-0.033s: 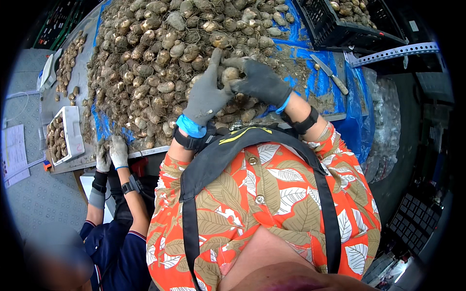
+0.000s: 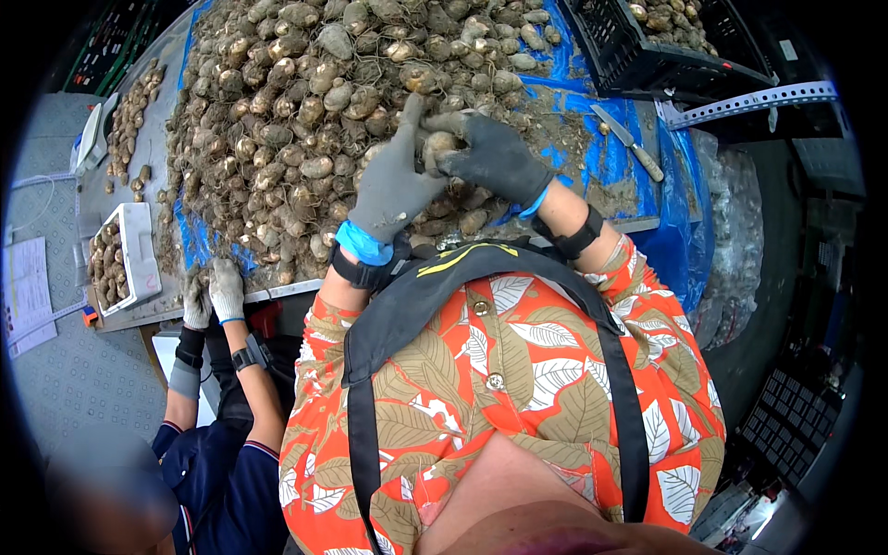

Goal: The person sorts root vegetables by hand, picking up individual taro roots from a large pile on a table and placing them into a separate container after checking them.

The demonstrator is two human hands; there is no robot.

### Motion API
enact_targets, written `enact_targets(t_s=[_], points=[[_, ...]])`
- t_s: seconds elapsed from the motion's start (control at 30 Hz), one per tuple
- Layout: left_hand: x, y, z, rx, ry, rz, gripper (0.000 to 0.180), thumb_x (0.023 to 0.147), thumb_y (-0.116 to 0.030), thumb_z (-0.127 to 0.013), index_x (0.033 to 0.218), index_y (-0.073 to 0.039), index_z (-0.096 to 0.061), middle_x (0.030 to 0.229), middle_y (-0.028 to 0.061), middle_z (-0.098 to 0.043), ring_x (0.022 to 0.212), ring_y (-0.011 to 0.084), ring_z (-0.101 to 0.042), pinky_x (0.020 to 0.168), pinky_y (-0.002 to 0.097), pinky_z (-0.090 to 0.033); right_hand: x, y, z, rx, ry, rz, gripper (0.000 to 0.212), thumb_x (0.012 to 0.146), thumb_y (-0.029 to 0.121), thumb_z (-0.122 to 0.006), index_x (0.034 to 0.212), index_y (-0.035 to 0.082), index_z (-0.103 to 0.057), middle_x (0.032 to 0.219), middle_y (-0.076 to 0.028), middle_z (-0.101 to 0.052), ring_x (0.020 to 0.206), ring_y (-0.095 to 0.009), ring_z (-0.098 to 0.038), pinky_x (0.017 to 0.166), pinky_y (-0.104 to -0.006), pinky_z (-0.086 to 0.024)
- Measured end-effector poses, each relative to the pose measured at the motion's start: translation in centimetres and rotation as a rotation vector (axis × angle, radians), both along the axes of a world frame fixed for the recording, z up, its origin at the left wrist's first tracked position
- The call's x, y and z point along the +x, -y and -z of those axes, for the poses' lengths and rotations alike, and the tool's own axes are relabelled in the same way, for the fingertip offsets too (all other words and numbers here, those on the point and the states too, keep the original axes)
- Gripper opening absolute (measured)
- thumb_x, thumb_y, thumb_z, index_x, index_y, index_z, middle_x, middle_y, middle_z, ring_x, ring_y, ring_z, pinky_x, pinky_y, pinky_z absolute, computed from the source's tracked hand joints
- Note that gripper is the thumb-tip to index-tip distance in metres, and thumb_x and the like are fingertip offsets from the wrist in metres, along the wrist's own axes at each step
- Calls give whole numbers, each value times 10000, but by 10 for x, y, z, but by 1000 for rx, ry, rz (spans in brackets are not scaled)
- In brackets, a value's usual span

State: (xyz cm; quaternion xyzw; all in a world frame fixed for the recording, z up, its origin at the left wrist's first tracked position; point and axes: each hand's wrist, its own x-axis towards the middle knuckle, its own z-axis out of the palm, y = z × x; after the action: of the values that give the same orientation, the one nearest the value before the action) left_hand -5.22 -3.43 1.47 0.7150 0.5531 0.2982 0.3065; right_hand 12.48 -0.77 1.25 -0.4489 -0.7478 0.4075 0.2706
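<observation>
I read this as handling well short of its end: one tuber [image 2: 438, 146] is between the two hands at the near side of a broad heap [image 2: 305, 116], and that heap covers most of the counter [image 2: 168, 125], its pieces untrimmed as far as I can make out. I see smaller lots set apart, a loose band of tubers [image 2: 129, 139] at the far left, some more in a white tray [image 2: 143, 254], and others in a black crate [image 2: 647, 60] at the upper right; I judge those to be a minor share, and I cannot tell which of them count as finished. I have the right hand [image 2: 499, 157] with its fingers closed around the tuber, while the left hand [image 2: 393, 185] lies just beside it, one finger stretched forward and the thumb apart, the others hidden, so I cannot tell whether it grips. Both wear smooth grey gloves over blue cuffs. The tuber is rounded and pale brown; the heap is shaggier, egg-shaped lumps with stringy roots, soil-dark skins and a few creamy ends. I see crumbly earth over a creased blue plastic sheet [image 2: 645, 116], where a straight-bladed knife [image 2: 629, 143] lies with its pale handle toward the near edge. At the left, a co-worker's hands [image 2: 227, 289] in white knitted gloves rest by the counter's edge
</observation>
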Motion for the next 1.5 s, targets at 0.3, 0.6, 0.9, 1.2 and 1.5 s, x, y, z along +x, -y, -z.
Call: enact_targets(t_s=[0.3,0.6,0.9,1.2,1.5], points=[[1,7,2,-118,263,-14,827,755,-51,-622,1480,-8,-226,1314,172,-543,1100,218,-600,930,299,-469,-9,-4,5,15,-155,216,249,806,252,-627,973,73,-672,907,-153,-634,847,-313,-624,750,-410,-490],[-8,2,4,-164,455,153,726,818,-2,-553,1462,47,-221,1405,181,-428,1159,186,-555,942,290,-474,4,-16,2,-206,-72,452,262,821,256,-647,969,41,-667,772,-143,-664,718,-235,-632,667,-366,-488],[-8,-1,5,-418,744,22,701,823,-65,-628,1445,11,-312,1381,162,-475,1226,208,-502,992,313,-437,-3,-12,19,-227,-337,248,249,860,233,-614,945,14,-697,805,-116,-676,676,-152,-639,581,-294,-488],[-8,3,0,-145,470,-10,734,812,-67,-637,1453,9,-288,1195,126,-625,1086,146,-591,925,279,-479,32,-22,0,-128,-65,-36,228,967,175,-452,1001,4,-598,971,-113,-659,865,-240,-651,721,-329,-543],[-13,5,-20,-249,327,159,680,844,-68,-660,1447,-41,-348,1175,109,-622,1055,103,-565,932,265,-453,9,3,-10,63,146,-191,207,825,208,-610,924,29,-638,849,-139,-641,783,-333,-625,675,-376,-507]])
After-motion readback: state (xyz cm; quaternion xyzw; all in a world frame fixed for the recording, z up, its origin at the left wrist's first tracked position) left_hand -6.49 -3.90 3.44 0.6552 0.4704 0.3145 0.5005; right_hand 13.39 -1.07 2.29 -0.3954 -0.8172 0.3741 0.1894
